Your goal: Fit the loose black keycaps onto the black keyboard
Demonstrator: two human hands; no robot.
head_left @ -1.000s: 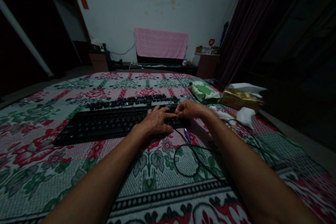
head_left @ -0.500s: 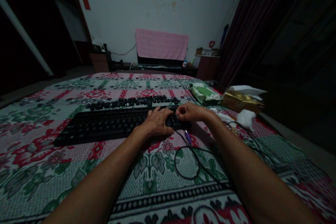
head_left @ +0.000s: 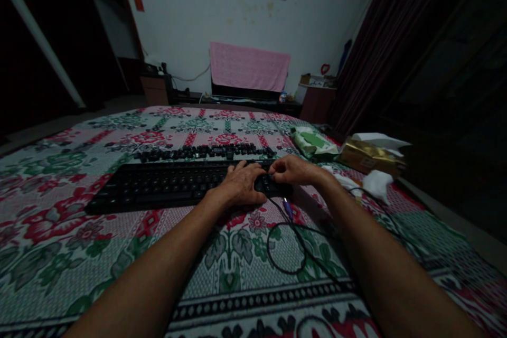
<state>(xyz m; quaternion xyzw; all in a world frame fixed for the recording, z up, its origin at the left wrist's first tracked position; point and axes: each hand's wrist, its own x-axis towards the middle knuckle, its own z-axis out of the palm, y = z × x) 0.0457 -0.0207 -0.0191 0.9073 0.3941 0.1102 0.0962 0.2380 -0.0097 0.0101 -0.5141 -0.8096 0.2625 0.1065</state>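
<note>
A black computer keyboard (head_left: 158, 186) lies flat on the patterned cloth, its right part under both hands. My left hand (head_left: 242, 184) rests across it with fingers spread. Over the right-hand keys, my right hand (head_left: 291, 170) is closed in a pinch, thumb and forefinger together; what sits between the fingertips is too small and dark to name. Behind the keyboard runs a row of loose black keycaps (head_left: 206, 152). In front, a black cable (head_left: 273, 261) loops on the cloth, with a purple-ended plug (head_left: 288, 207) near the keyboard's edge.
To the right lie a green wipes packet (head_left: 313, 142), a gold tissue box (head_left: 370, 156) and crumpled white tissue (head_left: 377, 185). The flowered cloth (head_left: 119, 253) covers the table. Beyond it, a pink towel (head_left: 250, 66) drapes over a screen by the wall.
The view has shifted slightly, so the scene sits a little further right. Both hands keep nearly the same place on the keyboard, the right one still pinched.
</note>
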